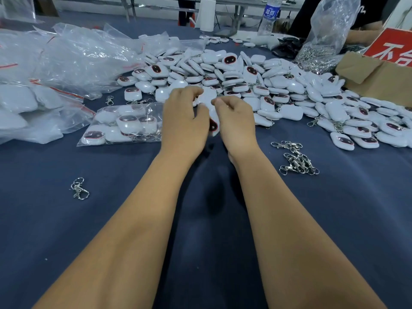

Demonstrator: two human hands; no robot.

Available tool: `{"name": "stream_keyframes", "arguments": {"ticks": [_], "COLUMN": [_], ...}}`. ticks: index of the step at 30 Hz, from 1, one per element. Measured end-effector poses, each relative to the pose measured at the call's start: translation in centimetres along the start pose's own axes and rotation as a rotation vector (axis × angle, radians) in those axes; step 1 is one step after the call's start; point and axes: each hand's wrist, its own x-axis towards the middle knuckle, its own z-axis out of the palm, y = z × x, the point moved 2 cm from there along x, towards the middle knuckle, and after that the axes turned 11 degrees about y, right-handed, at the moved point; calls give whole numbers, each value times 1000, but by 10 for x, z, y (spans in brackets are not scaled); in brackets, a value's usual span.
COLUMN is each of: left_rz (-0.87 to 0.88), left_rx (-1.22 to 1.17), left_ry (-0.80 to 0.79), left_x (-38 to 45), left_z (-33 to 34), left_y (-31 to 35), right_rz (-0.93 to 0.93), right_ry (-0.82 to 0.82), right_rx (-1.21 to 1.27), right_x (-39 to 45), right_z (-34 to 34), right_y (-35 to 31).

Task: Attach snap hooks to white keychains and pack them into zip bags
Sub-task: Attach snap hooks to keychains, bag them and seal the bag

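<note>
Two hands are working close together over the near edge of the keychain heap (234,72), and from the head view I am reading this as the attaching step. My left hand (184,121) is curling its fingers round a white keychain (207,97), which is sitting between both hands, just in front of the knuckles. My right hand (236,121) is pinching at something beside that keychain with thumb and forefinger; I am guessing a snap hook, but it is too small and hidden for me to tell. Another keychain, dark face showing, is peeking out below, between the two palms.

Loose snap hooks (295,158) are lying on the blue cloth (334,219) to the right of my right wrist, well apart from it. One single hook (79,189) is lying far out to the left of my left forearm. Just left of my left hand, a filled zip bag (121,124) is resting flat, touching or nearly touching the hand. Beyond it, further left, more clear bags (66,54) are piling up.

Next I am expecting to need a steady left grip while the right fingers are opening the hook's gate and threading it on. Then the finished piece is going leftward to a bag.
</note>
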Motion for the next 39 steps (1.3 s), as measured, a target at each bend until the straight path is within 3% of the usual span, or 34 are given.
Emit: {"name": "stream_keyframes", "arguments": {"ticks": [4,7,10,15,19,26,32,39], "left_rz": [-253,-437,-475,-624,-712,-751,-757,-684], "left_rx": [-203,-357,-446,-613,-709,-851,-922,-909], "left_ry": [-209,-253,-208,26,39,8,45,12], "left_x": [-5,-2,0,4,7,9,9,8], "left_z": [10,10,8,5,6,2,0,-1], "left_y": [1,-4,-7,-14,-19,-18,-17,-15], "right_rz": [77,131,199,187,146,288,166,136], "right_ry": [28,67,38,-26,-69,-102,-218,-227], "right_rx": [117,209,256,325,368,553,227,225], "right_x": [0,2,4,1,-1,3,2,2], "right_z": [4,2,2,3,3,0,7,8], "right_y": [5,6,9,6,2,3,7,9]}}
